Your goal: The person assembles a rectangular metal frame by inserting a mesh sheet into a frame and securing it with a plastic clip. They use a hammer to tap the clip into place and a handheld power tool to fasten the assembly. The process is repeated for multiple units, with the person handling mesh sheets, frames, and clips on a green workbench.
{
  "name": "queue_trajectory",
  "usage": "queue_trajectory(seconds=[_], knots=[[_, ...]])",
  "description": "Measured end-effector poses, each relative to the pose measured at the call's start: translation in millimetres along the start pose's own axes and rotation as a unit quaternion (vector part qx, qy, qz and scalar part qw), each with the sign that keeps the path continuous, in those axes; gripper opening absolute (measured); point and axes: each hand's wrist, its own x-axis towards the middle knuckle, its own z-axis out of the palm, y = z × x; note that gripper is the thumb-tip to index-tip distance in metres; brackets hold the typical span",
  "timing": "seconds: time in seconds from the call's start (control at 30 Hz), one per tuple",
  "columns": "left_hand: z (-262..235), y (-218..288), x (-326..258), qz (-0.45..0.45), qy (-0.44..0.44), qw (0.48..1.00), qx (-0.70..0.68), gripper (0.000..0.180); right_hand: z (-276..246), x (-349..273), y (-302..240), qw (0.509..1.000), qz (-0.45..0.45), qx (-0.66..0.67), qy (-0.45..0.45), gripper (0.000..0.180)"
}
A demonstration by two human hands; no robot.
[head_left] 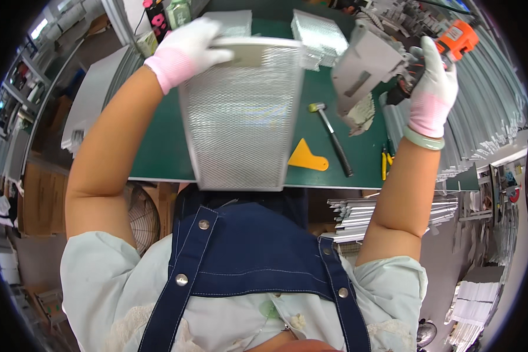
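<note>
A framed silver mesh panel [240, 123] slants across the table's near edge, its lower end overhanging toward me. My left hand [196, 47], in a white glove with a pink cuff, grips the panel's far left corner, thumb over the frame. Raised at the right, my right hand [434, 82], gloved alike, is wrapped round a black and orange cordless drill [460, 40]. The drill's black end reaches toward a grey box-shaped holder [366, 64]. Between panel and holder lie a hammer [334, 141] with a yellowish head and a yellow scraper [308, 157].
Yellow-handled pliers [385, 163] lie near the right front of the green table [164, 149]. More mesh pieces [320, 36] are stacked at the back. Long metal profiles [481, 100] fill the right side, and others [358, 218] lie below the table edge. A fan [142, 217] stands below left.
</note>
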Motion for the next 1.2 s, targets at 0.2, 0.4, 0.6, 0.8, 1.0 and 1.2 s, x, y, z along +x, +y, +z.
queue_trajectory(seconds=[0.2, 0.4, 0.6, 0.8, 1.0, 1.2], knots=[[-26, 131, -94, 0.197, -0.119, 0.97, -0.073, 0.016, -24, -17, 30, 0.998, -0.027, -0.052, 0.024, 0.028], [-8, 156, -124, 0.196, -0.156, 0.962, -0.108, 0.017, 13, -60, 12, 0.995, -0.073, -0.061, 0.019, 0.02], [5, 160, -111, 0.231, -0.163, 0.952, -0.115, 0.017, 23, -54, 11, 0.998, -0.046, -0.037, -0.007, 0.029], [14, 149, -101, 0.236, -0.16, 0.936, -0.207, 0.017, 25, -48, 21, 0.999, -0.029, -0.008, -0.035, 0.028], [20, 151, -95, 0.246, -0.127, 0.942, -0.192, 0.016, 4, -25, -13, 0.994, -0.042, 0.077, -0.059, 0.026], [20, 147, -82, 0.195, -0.158, 0.962, -0.111, 0.021, -5, -15, -57, 0.985, -0.108, 0.095, -0.099, 0.026]])
